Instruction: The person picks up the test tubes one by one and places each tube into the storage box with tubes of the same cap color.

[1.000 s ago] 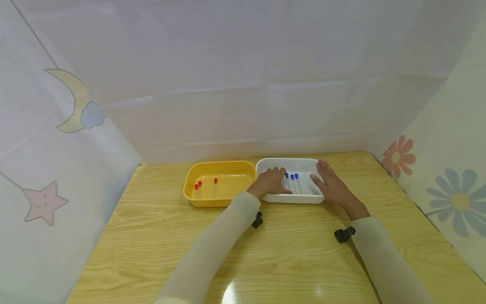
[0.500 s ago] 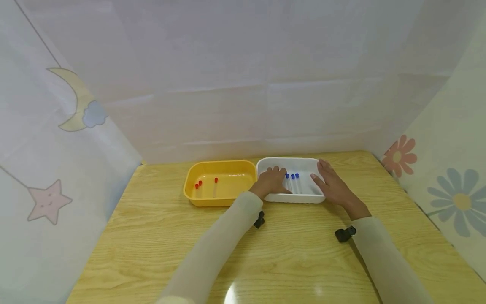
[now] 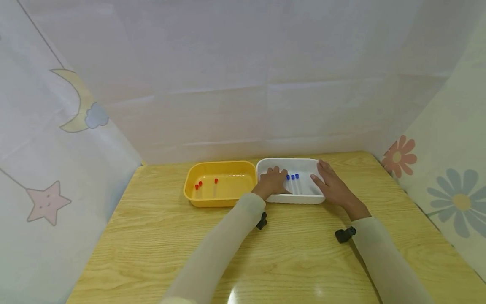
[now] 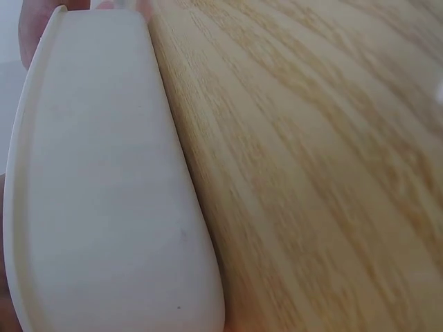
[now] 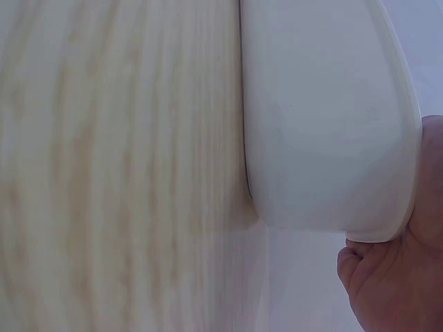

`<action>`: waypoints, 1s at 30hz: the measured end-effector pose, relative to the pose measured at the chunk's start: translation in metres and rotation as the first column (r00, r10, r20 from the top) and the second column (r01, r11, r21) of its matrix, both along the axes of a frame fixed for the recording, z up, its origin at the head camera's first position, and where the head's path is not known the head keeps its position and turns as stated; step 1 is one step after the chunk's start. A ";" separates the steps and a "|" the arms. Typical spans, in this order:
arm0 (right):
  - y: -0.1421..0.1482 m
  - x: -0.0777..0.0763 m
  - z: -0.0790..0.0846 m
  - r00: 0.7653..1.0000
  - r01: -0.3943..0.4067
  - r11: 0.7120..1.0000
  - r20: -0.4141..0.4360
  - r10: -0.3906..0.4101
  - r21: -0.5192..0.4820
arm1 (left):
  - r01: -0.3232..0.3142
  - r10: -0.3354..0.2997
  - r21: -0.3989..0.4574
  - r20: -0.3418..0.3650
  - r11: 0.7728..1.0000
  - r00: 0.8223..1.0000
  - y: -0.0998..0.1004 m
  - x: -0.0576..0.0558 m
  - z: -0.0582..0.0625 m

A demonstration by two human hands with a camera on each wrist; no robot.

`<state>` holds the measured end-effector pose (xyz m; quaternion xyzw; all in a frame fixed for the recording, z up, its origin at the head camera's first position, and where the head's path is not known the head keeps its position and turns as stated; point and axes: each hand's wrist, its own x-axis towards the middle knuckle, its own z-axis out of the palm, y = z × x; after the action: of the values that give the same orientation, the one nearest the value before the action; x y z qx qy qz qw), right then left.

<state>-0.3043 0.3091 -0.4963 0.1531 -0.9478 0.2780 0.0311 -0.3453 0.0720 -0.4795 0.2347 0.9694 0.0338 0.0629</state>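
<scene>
My left hand (image 3: 272,182) reaches over the near rim into the white tray (image 3: 273,162), fingers spread and pointing down. Inside the tray, several clear tubes with blue caps (image 3: 292,177) lie side by side just right of it. The index fingertip is right by the leftmost blue cap, and the thumb lies near that tube's lower end. My right hand (image 3: 336,190) holds the tray's right end, thumb over the inside and fingers along the outside. In the right wrist view, the palm sits against the tray's rim (image 5: 411,111). The left wrist view mostly shows the tray's outer wall (image 4: 111,173), hiding the fingers.
A yellow tray (image 3: 243,202) stands against the white one on the left, holding several clear tubes with red caps (image 3: 216,180). Both stand on a wood-grain table (image 3: 296,253) near its back edge, in front of a pale wall sheet (image 3: 212,105).
The left hand has shifted slightly to the right inside the white tray, and the leftmost blue cap has moved a little toward me. The right hand has stayed at the tray's end.
</scene>
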 end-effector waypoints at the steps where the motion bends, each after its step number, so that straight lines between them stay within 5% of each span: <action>1: 0.000 0.000 0.000 1.000 0.002 1.000 0.002 -0.002 0.003 | -0.004 0.004 0.000 0.000 1.000 1.000 0.001 0.000 0.000; 30: 0.000 -0.002 -0.002 1.000 0.009 1.000 0.006 -0.009 0.006 | -0.004 0.003 0.066 0.004 0.998 1.000 -0.004 -0.001 -0.002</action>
<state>-0.3067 0.3093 -0.4978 0.1482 -0.9493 0.2757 0.0291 -0.3460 0.0685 -0.4811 0.2350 0.9681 0.0665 0.0569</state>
